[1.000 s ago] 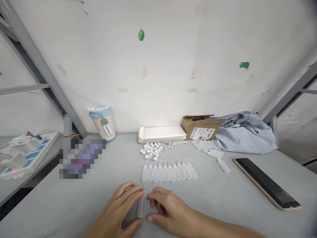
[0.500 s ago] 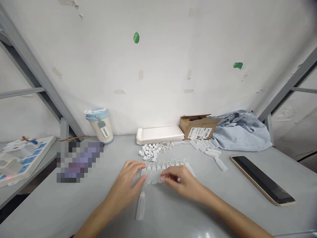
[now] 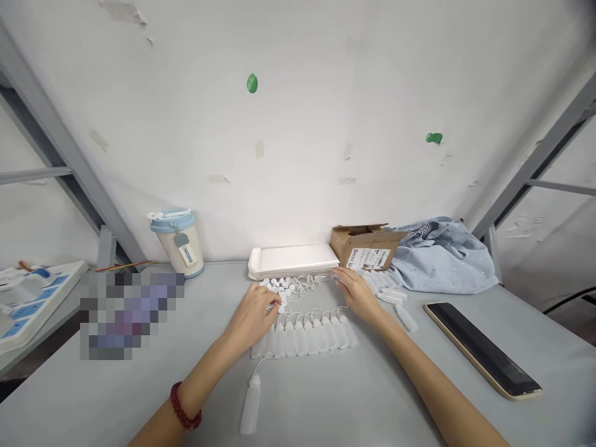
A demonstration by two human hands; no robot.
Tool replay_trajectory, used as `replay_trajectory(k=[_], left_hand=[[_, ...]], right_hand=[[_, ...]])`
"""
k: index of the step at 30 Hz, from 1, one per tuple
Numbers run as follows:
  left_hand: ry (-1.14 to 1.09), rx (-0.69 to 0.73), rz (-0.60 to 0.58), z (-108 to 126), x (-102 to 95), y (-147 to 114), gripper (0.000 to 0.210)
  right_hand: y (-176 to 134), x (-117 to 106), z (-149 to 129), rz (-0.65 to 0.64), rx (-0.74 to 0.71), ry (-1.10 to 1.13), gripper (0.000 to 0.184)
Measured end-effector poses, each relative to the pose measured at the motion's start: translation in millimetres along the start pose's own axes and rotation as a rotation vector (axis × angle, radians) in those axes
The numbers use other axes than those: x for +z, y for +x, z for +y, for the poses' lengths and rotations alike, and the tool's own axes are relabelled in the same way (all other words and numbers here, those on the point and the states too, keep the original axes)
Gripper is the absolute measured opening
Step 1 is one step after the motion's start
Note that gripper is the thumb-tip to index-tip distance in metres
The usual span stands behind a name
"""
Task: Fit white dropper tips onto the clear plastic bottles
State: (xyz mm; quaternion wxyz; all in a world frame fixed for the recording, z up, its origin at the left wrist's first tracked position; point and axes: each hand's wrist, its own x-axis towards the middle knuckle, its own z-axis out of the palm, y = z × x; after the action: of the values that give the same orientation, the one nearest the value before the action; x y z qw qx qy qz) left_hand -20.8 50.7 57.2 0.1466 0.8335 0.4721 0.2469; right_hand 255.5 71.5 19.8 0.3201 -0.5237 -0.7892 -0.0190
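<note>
My left hand (image 3: 254, 313) is at the pile of small white caps (image 3: 285, 287), its fingers curled and thumb against index finger; what they hold, if anything, I cannot make out. My right hand (image 3: 357, 293) reaches with stretched fingers, open, over the table before the cardboard box, beside the thin white cords (image 3: 307, 284). Between my forearms a row of several translucent plastic bottles (image 3: 300, 338) lies side by side, thin cords at their necks. One more bottle (image 3: 251, 406) with a cord lies apart, nearer to me.
White padded envelopes (image 3: 293, 259) are stacked at the wall, with a cardboard box (image 3: 365, 248) and blue cloth (image 3: 442, 261) to their right. Loose clear bottles (image 3: 405, 318) lie before the box. A phone (image 3: 482, 351) is at right; a tumbler (image 3: 181, 248) and power strip (image 3: 41, 304) are left.
Both hands have left the bottle row and moved farther away: my left to the caps, my right toward the box. The row now lies uncovered. The camera view has shifted slightly.
</note>
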Motion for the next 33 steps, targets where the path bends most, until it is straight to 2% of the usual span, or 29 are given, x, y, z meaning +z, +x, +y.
replay_trajectory(k=[5,10,16,23,33], left_hand=[[0.023,-0.003,0.040,-2,3.9,-10,0.025],[0.045,0.016,0.067,1,3.8,-9,0.027],[0.086,0.056,0.037,9,3.5,16,0.026],[0.202,0.089,0.023,23,19.3,46,0.024],[0.271,-0.045,0.058,29,31.9,58,0.030]], right_hand=[[1,-2,-8,-0.067,-0.041,-0.093,0.036],[4,-3,-14,-0.109,-0.072,-0.118,0.039],[4,-4,-12,-0.169,-0.092,-0.123,0.044],[-1,-1,-8,-0.183,-0.079,-0.149,0.040],[1,4,-7,-0.122,-0.070,-0.140,0.031]])
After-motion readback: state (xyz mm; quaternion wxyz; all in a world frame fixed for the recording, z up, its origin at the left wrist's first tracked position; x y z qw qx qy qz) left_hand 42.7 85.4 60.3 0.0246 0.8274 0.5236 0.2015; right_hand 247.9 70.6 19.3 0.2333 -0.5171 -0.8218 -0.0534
